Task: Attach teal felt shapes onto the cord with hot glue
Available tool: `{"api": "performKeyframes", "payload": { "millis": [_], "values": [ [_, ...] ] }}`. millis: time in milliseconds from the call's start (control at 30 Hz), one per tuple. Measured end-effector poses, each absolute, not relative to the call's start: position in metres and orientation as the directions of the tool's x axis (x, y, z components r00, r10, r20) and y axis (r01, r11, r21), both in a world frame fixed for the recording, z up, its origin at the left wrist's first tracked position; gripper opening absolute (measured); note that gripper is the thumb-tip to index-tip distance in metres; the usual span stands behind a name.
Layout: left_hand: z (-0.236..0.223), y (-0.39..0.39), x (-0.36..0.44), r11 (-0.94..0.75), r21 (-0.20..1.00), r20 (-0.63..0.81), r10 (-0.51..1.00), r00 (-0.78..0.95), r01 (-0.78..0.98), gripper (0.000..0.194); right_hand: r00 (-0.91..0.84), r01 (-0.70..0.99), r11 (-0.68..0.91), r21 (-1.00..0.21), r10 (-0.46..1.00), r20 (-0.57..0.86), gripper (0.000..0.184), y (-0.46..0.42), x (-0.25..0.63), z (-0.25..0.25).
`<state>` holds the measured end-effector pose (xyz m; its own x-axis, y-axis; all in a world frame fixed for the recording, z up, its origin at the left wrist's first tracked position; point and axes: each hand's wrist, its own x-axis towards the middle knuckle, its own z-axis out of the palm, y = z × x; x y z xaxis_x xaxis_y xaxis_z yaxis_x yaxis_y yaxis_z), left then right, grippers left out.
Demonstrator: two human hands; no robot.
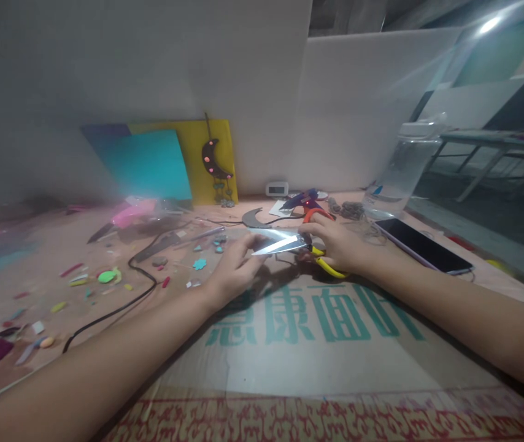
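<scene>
In the middle of the view, my right hand (335, 242) grips a pair of scissors (280, 244) with red and yellow handles. Their shiny blades are spread apart and point left. My left hand (238, 264) is beside the blade tips, its fingers curled together; whatever they hold is hidden or too small to make out. Just beyond those fingers shows a grey crescent (251, 217); whether it is touched cannot be told. A dark crescent ornament (215, 161) with pink dots and hanging pieces is against a yellow board (197, 132) at the back.
Coloured scraps and a turquoise flower piece (200, 264) are scattered on the left, where a black cord (119, 310) runs. A glue gun (301, 200) lies behind my right hand. A phone (423, 245) and a clear plastic jar (402, 169) stand to the right.
</scene>
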<state>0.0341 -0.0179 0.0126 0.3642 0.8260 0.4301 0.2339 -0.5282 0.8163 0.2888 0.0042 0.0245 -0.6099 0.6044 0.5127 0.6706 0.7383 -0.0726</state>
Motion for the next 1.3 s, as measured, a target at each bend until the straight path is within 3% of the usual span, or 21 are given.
{"api": "performKeyframes", "payload": {
  "millis": [400,800,1100,1300],
  "values": [
    [0.01,-0.015,0.034,-0.553,0.792,0.468,0.822,0.326,0.257,0.025,-0.654,0.626,0.777,0.062,0.481,0.584,0.033,0.005,0.289,0.024],
    [0.014,-0.019,0.036,-0.509,0.818,0.425,0.849,0.313,0.268,0.013,-0.638,0.64,0.768,0.03,0.51,0.577,0.04,0.005,0.291,0.02],
    [0.009,-0.018,0.036,-0.448,0.877,0.383,0.871,0.309,0.175,0.013,-0.621,0.662,0.749,-0.01,0.556,0.553,0.038,0.005,0.29,0.022],
    [0.003,-0.008,0.034,-0.484,0.853,0.401,0.847,0.35,0.195,0.013,-0.627,0.661,0.748,-0.054,0.591,0.508,0.036,0.004,0.291,0.021]
  ]
}}
